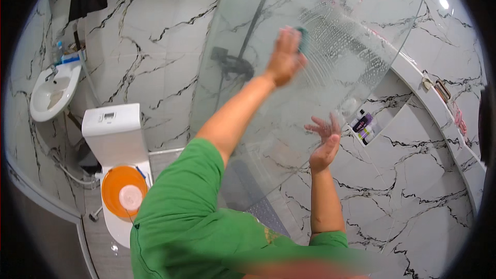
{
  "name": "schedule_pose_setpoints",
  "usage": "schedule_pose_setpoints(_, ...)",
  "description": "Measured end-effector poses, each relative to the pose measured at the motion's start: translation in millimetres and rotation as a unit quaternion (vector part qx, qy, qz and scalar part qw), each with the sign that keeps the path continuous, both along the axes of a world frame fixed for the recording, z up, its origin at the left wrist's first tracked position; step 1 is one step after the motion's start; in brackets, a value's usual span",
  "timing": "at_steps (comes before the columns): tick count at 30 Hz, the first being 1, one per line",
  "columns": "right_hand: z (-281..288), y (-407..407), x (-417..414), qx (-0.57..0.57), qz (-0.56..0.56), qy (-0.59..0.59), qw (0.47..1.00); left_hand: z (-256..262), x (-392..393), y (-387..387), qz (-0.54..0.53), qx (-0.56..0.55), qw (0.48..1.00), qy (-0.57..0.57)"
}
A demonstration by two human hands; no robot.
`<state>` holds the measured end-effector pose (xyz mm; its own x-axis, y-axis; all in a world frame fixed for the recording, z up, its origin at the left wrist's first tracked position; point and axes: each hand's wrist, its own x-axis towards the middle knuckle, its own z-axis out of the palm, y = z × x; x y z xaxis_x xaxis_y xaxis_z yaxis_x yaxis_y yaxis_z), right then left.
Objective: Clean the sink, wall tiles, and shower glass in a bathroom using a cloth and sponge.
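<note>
My left hand (286, 56) is pressed to a clear glass shower panel (267, 124), blurred by motion. Under its fingers is a green sponge or scrubbing pad (303, 40), partly hidden. Curved streaks of soapy foam (341, 42) cover the glass to the right of it. Lower down, my right hand (325, 149) is at the panel's slanting edge. Its spread fingers show through the glass, on the far side, and no loose object shows in it. Whether those fingers touch the pane is hard to tell.
Left stand a white toilet (112, 124), with an orange basin (112, 186) on its lid, and a wall-hung washbasin (69, 85). Behind the glass is a dark shower fitting (236, 66). Bottles (364, 126) fill a wall niche; a brush (442, 90) lies on the curved ledge (430, 112).
</note>
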<state>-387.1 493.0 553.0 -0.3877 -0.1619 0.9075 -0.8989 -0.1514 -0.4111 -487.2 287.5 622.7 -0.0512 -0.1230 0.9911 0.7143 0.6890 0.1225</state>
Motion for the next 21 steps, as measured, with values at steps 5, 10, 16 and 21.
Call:
schedule_pose_setpoints(5,-2.4,5.7,-2.6,-0.008,-0.052,-0.019,0.998,48.7,66.9,67.8,-0.037,-0.327,0.937,0.115)
schedule_pose_setpoints(10,-3.1,-2.9,-3.1,-0.019,-0.059,-0.002,0.998,74.0,-40.3,-51.4,-0.049,0.066,0.997,-0.006)
schedule_pose_setpoints(16,-3.6,1.6,-2.4,-0.03,-0.077,0.0,0.997,56.3,19.2,13.1,-0.004,-0.252,0.96,0.12)
schedule_pose_setpoints(21,-5.6,0.9,0.1,-0.033,-0.076,-0.02,0.996,94.1,-32.7,-72.2,-0.006,-0.074,0.997,0.026)
